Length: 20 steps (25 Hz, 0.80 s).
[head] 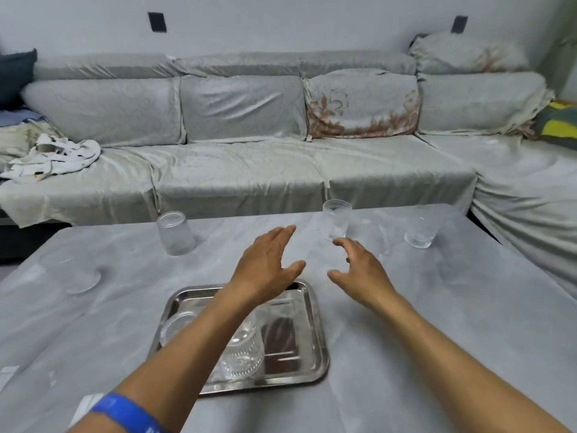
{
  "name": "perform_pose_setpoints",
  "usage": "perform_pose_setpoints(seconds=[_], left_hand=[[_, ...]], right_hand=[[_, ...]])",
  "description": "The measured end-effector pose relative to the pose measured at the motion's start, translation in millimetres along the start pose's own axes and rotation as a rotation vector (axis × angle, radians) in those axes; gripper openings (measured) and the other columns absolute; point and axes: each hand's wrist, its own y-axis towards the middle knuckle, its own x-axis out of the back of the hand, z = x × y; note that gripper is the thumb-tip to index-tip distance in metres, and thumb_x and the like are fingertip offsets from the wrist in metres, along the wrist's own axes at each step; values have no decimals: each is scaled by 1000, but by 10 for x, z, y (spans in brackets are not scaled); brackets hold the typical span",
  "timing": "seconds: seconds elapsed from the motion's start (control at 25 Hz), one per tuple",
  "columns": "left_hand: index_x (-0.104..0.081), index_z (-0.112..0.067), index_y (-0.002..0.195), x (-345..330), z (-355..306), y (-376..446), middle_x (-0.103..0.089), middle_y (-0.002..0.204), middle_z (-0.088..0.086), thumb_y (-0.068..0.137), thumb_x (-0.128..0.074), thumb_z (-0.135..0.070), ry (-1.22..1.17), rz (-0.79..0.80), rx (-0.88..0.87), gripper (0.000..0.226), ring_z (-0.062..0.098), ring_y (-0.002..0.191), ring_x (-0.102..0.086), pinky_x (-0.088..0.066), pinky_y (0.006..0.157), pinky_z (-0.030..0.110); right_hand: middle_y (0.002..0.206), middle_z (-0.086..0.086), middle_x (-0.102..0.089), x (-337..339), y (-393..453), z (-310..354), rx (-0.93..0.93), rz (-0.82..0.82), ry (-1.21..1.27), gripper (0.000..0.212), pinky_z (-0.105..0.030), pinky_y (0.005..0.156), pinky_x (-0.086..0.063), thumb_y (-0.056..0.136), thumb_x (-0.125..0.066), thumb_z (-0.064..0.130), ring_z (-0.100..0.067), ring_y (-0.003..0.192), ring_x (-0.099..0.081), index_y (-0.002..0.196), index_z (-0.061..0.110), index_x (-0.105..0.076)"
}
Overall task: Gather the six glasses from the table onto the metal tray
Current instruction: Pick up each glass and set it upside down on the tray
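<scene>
Both hands reach forward over the surface, fingers spread and grasping nothing; the left hand hovers past the far rim of the metal tray, the right hand curls just short of the ribbed glass standing upright ahead. Two glasses already sit on the tray: a patterned one and a plainer one partly hidden by the left forearm. Farther out, an upturned glass stands to the left, a low glass at the near left, and another glass to the right; a sixth I cannot make out clearly. These look light, rigid, breakable and slick; best gripped round the wall at mid-height, thumb opposing fingers, and set down gently, clear of the others.
</scene>
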Motion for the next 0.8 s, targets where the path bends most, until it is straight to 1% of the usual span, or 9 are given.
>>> perform_pose_setpoints(seconds=[0.12,0.24,0.32,0.4,0.48,0.52,0.64,0.72,0.8], left_hand=[[-23,-29,153,-117,84,266,-28,162,0,90,-56,-47,5,46,30,73,21,147,-26,-27,115,37],[-27,-28,152,-206,226,415,-29,161,-1,89,-58,-45,16,102,30,72,21,145,-29,-28,114,37],[-30,-27,151,-221,345,447,-31,160,-1,89,-59,-43,2,115,48,71,21,144,-31,-30,112,36],[-32,-27,150,-208,424,451,-32,159,-3,88,-61,-42,-36,119,68,70,19,143,-32,-30,111,35],[-33,-28,149,-179,471,456,-33,158,-5,87,-62,-41,-78,106,72,69,17,142,-35,-31,108,31],[-33,-29,148,-158,483,453,-34,158,-6,87,-62,-40,-92,100,71,69,17,141,-36,-31,107,30],[-35,-30,147,-84,480,415,-37,156,-6,85,-62,-38,-123,50,55,67,16,140,-37,-29,101,25],[-37,-29,145,-39,426,395,-40,153,-4,84,-63,-34,-161,2,58,67,17,138,-40,-30,97,24],[-37,-30,145,-12,346,344,-43,151,-3,81,-68,-33,-224,-41,85,71,18,136,-42,-33,96,25]], right_hand=[[145,-1,-45,39,469,-157,27,-8,-147,51,-37,87,-46,81,-61,18,-28,119,-53,131,19,-51],[160,-1,-22,-40,924,-294,-10,32,-378,53,-42,84,-45,78,-50,1,-34,123,-42,130,14,-51],[164,1,-11,-97,1171,-306,-29,129,-450,54,-43,87,-45,80,-48,0,-35,126,-39,131,15,-50],[164,2,-14,-116,1368,-351,-39,232,-443,50,-44,97,-43,84,-51,6,-34,131,-39,133,20,-51],[160,-1,-25,-120,1476,-363,-84,315,-415,49,-43,102,-42,86,-54,10,-33,130,-45,134,19,-51],[156,-4,-33,-125,1484,-352,-103,321,-399,49,-43,101,-43,86,-55,10,-33,127,-48,134,16,-51],[143,-5,-46,-153,1341,-353,-53,235,-333,50,-36,92,-45,81,-56,4,-31,118,-53,131,14,-52],[135,2,-49,-81,1096,-311,18,172,-123,43,-27,83,-45,79,-64,5,-25,113,-55,119,19,-59],[123,8,-54,43,781,-179,65,131,197,36,-24,83,-48,78,-73,7,-20,108,-60,107,26,-63]])
